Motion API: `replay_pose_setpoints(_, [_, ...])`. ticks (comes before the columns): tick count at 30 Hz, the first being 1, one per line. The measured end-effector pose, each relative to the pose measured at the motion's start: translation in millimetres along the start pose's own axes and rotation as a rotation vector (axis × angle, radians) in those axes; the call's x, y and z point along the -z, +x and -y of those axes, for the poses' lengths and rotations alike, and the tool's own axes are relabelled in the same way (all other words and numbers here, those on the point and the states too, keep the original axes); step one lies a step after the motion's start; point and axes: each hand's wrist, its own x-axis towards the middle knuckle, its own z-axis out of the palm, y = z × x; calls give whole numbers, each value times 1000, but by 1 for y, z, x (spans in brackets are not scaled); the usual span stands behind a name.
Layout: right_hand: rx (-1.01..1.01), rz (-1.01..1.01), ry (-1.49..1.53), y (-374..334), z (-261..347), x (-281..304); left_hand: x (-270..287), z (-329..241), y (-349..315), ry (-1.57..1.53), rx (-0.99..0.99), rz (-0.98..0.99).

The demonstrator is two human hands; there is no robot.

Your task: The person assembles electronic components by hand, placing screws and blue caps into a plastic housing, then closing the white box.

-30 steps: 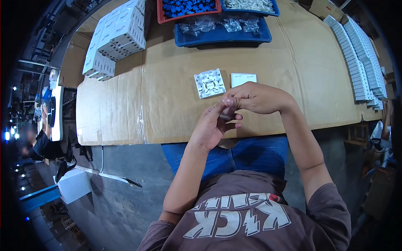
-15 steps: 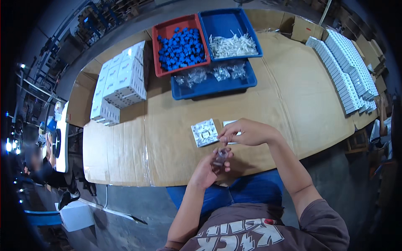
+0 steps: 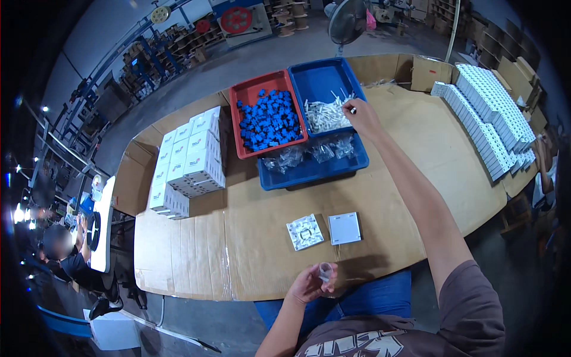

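Close to the table's near edge, my left hand (image 3: 309, 284) is closed around a small clear plastic bag (image 3: 325, 272), its opening upward. My right hand (image 3: 363, 119) reaches far out to the right edge of the upper blue tray (image 3: 321, 74). Its fingers pinch a small white part (image 3: 353, 110) above the pile of slim white plastic pieces (image 3: 324, 116). Between my hands and the trays lie a white square box base (image 3: 304, 232) with fittings inside and a flat white square cover (image 3: 345, 229).
A red tray (image 3: 245, 146) of small blue parts adjoins the upper blue tray. Both overlap a lower blue tray (image 3: 315, 179) of clear bags. White boxes (image 3: 193, 154) are stacked at left, rows of white square units (image 3: 491, 113) at right. Another person (image 3: 77, 256) sits far left.
My right hand has moved from beside the left hand out to the upper blue tray, uncovering the white cover. My left hand still holds the bag. The view has tilted up.
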Motion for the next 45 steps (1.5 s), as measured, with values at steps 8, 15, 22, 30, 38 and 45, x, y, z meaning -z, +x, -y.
replay_pose_setpoints(8, [-84, 76, -386, 65, -29, -26, -20, -4, 10, 85, 114, -169])
replay_pose_setpoints(15, [-137, 118, -591, 80, -28, -39, -22, -9, 11, 41, 116, -155])
replay_pose_setpoints(22, [-211, 258, -511, 91, -24, -36, -26, -7, 10, 27, 140, -148])
replay_pose_setpoints(30, [-194, 434, -594, 105, -32, -26, -21, -7, 13, 28, 140, -106])
replay_pose_setpoints(38, [-111, 462, -539, 105, -29, -24, -24, -8, 16, 51, 147, -140])
replay_pose_setpoints(45, [-67, 421, -501, 94, -36, -34, -19, -6, 15, 41, 146, -106])
